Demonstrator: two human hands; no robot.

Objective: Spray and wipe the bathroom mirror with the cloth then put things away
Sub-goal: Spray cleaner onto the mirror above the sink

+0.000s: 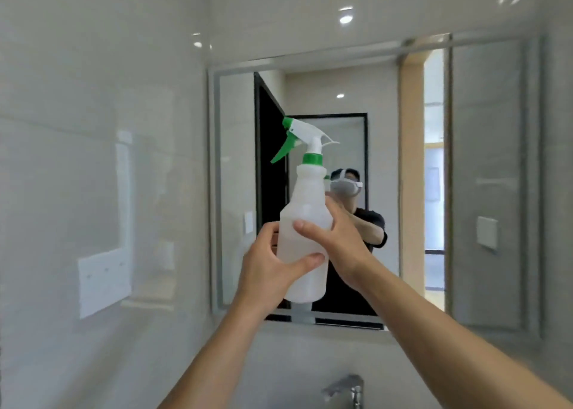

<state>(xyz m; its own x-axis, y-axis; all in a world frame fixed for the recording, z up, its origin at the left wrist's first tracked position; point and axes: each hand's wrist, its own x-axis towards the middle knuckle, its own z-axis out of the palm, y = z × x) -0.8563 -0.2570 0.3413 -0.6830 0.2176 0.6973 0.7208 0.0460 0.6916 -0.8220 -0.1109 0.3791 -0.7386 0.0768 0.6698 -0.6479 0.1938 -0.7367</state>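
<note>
Two hands hold one bottle (305, 222) up in front of the mirror (384, 167), at about the middle of the view. The left hand (269, 263) grips the lower body of the bottle from the left: its thumb lies across the near face, and its fingers (274, 238) curl round the far side, where only their knuckles show. The right hand (338, 238) grips the bottle from the right, a little higher; its thumb (305, 227) presses on the near face just above the left thumb, and the rest of its fingers wrap round the back, out of sight. Both forearms are bare and rise from the bottom edge.

The bottle is translucent white and stands nearly upright, clear of every surface. A green collar joins it to a white spray head (302, 132) with a green trigger and nozzle tip, and the nozzle points up and to the left.

The mirror hangs on a pale tiled wall (93, 129) and has a thin metal frame. Its glass shows the person in a dark top with both arms raised, a dark door frame and a lit doorway to the right. Below the mirror, at the bottom edge, stands the top of a chrome tap (345, 387). A white plate is fixed to the left wall.
</note>
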